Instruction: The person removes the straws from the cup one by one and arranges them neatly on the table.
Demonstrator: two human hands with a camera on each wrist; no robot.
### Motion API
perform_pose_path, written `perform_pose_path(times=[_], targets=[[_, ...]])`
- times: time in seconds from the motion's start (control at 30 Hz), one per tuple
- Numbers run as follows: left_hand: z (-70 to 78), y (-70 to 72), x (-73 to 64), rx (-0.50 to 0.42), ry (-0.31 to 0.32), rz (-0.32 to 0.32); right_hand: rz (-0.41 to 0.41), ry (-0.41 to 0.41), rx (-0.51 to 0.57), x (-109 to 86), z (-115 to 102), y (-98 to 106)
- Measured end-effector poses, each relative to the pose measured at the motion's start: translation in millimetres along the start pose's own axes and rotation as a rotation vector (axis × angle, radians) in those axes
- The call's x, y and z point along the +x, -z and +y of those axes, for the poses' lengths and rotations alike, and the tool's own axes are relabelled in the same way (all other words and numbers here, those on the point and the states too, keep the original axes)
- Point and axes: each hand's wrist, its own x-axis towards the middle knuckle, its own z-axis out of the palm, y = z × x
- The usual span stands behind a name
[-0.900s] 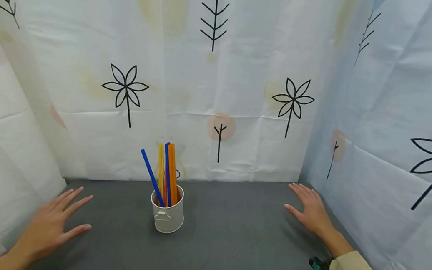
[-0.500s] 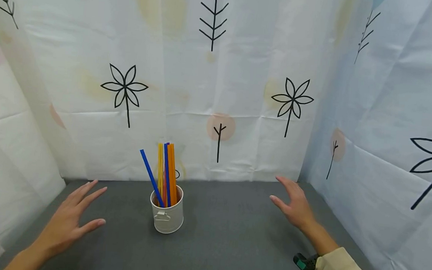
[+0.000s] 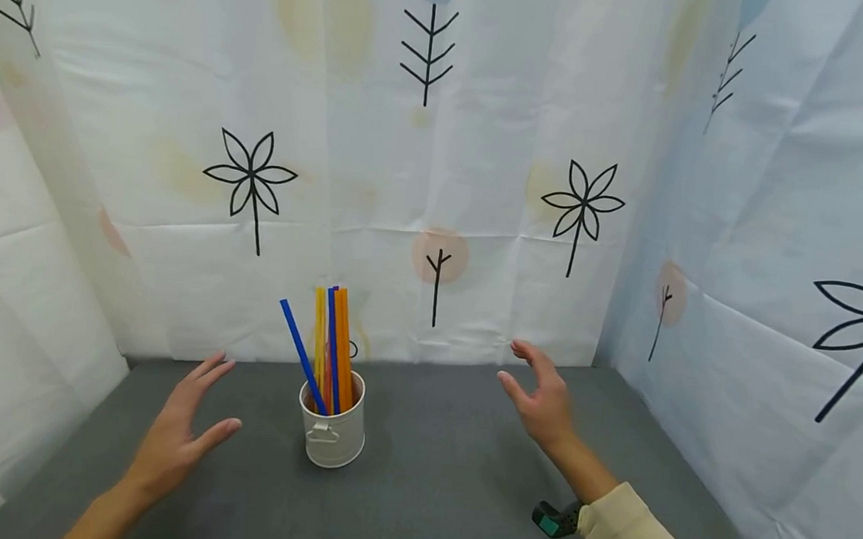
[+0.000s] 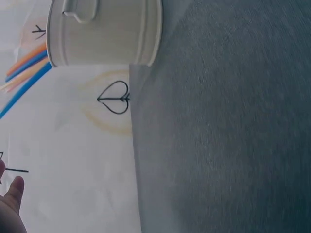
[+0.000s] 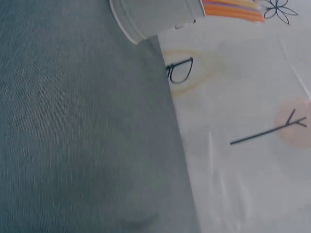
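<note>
A white metal bucket with a small handle stands upright on the grey table. Several straight sticks, perhaps straws, lean in it: orange, yellow, red and blue, with one blue stick tilted out to the left. To the left of the bucket hovers my left hand, fingers spread and holding nothing. My right hand is in the air to the bucket's right, its fingers loosely bent and apart from the thumb. Neither hand touches the bucket. The left wrist view shows the bucket and part of my hand.
Grey cloth covers the table. White fabric with leaf and flower prints hangs behind it and along both sides. A black band with a green face is on my right wrist, below a beige sleeve.
Both hands have moved inward toward the bucket, the left one going right and the right one going left. The bucket and its sticks have stayed in place.
</note>
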Motion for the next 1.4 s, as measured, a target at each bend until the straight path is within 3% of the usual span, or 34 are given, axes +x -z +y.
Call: perform_pose_path(times=[0.17, 0.37, 0.5, 0.73, 0.87, 1.23, 1.4], targets=[[8.3, -17.8, 6.0, -0.089, -0.028, 0.090, 0.025, -0.019, 0.075, 2.1, -15, -22], [14.8, -38.7, 5.2, -0.220, -0.003, 0.158, 0.035, -0.069, 0.152, 1.2, -31, -53], [20.2, -51.4, 5.0, -0.288, 0.057, 0.185, 0.032, -0.129, 0.193, 2.8, -43, -72], [32.7, -74.4, 8.5, -0.415, 0.215, 0.206, 0.042, -0.246, 0.317, 21.5, -93, -83], [37.0, -85.0, 8.6, -0.463, 0.301, 0.209, 0.042, -0.293, 0.390, 24.4, -99, -99], [38.0, -114.0, 14.0, -0.609, 0.378, 0.273, -0.029, -0.478, 0.500, 34.6, -111, -134], [35.6, -124.5, 13.6, -0.630, 0.402, 0.285, -0.030, -0.539, 0.546, 33.1, -98, -163]])
